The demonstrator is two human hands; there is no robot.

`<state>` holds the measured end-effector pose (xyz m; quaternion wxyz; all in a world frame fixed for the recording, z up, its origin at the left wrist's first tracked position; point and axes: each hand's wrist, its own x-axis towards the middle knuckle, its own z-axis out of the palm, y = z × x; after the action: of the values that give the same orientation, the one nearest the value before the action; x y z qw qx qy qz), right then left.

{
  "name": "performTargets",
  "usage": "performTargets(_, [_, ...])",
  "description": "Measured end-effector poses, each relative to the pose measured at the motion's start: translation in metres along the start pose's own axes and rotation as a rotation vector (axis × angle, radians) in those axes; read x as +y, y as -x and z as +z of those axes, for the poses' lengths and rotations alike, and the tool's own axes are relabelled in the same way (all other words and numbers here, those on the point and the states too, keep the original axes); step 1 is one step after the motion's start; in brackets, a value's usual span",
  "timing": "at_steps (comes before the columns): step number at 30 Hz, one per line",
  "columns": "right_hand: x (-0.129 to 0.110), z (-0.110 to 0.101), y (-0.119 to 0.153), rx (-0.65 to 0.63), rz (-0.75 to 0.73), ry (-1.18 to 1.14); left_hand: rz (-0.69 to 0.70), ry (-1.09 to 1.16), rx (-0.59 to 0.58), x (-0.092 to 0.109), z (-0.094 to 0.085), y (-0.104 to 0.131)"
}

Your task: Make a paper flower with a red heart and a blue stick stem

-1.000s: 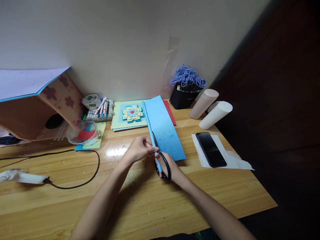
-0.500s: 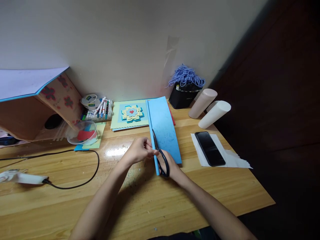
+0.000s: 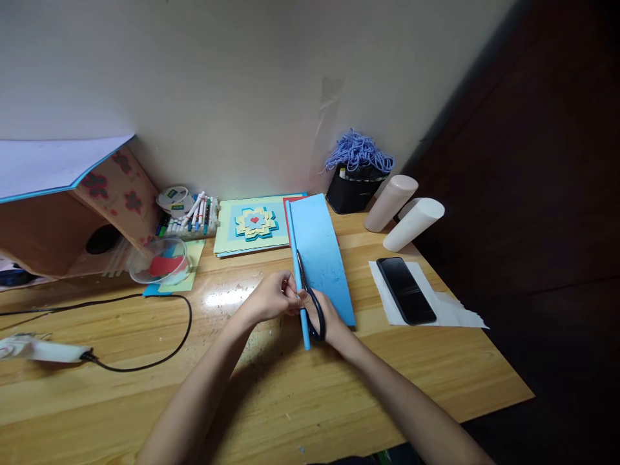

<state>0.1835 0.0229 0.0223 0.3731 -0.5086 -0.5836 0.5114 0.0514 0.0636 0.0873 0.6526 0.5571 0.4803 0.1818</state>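
A blue paper sheet (image 3: pixel 321 248) lies slanted in front of me, its left edge rolled into a thin tube (image 3: pixel 294 242). My left hand (image 3: pixel 271 298) is closed, pinching the tube near its lower part. On the other side, my right hand (image 3: pixel 333 318) has black-handled scissors (image 3: pixel 320 320) hooked on it, blades pointing away along the tube over the sheet. The right thumb also presses at the tube, close to the left fingertips. Some of the fingers of both hands are hidden.
Behind are a layered paper flower (image 3: pixel 255 223) on stacked sheets, markers (image 3: pixel 198 210) and a black holder with purple yarn (image 3: pixel 359 150). To the right stand two bottles (image 3: pixel 391 203) beside a phone (image 3: pixel 405 290). At left are a plastic bowl (image 3: pixel 135 271), a corded white tool (image 3: pixel 58 351) and a cardboard box (image 3: pixel 121 194).
The sheet and its tube have shifted slightly toward me and to the right, uncovering more of a red sheet behind. Both hands keep their grip in nearly the same place.
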Motion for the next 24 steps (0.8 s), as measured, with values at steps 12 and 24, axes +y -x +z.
performTargets(12, [0.001, -0.006, -0.002, -0.028, 0.166, -0.052, 0.038, -0.088, -0.081, -0.005, 0.001, 0.0])
performTargets(24, [-0.007, -0.012, -0.009, 0.014, -0.003, 0.037, 0.064, -0.079, -0.145, -0.006, 0.002, -0.001])
